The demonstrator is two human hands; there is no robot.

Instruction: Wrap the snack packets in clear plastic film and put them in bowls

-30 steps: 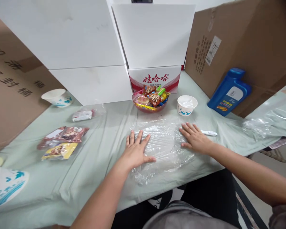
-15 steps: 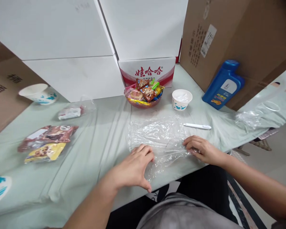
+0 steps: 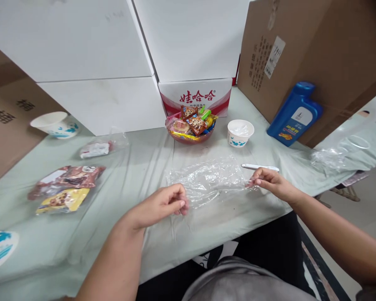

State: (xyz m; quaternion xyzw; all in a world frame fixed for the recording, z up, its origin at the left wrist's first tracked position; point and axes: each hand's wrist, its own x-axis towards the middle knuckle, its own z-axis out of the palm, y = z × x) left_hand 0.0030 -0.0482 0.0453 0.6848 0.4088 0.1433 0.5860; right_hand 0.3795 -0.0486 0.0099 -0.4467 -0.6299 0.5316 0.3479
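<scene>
Clear plastic film [image 3: 211, 177] lies on the green tablecloth [image 3: 138, 163] in the head view, nearer than the snack bowl [image 3: 191, 140]. The left hand [image 3: 167, 201] pinches its near-left edge, fingers curled to thumb; the right hand [image 3: 271, 184] pinches the right end likewise, apparently to tauten it.

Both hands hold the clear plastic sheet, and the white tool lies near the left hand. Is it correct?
Not quite: the head view shows the white tool near the right hand, not the left hand. Both hands hold the plastic sheet.
</scene>
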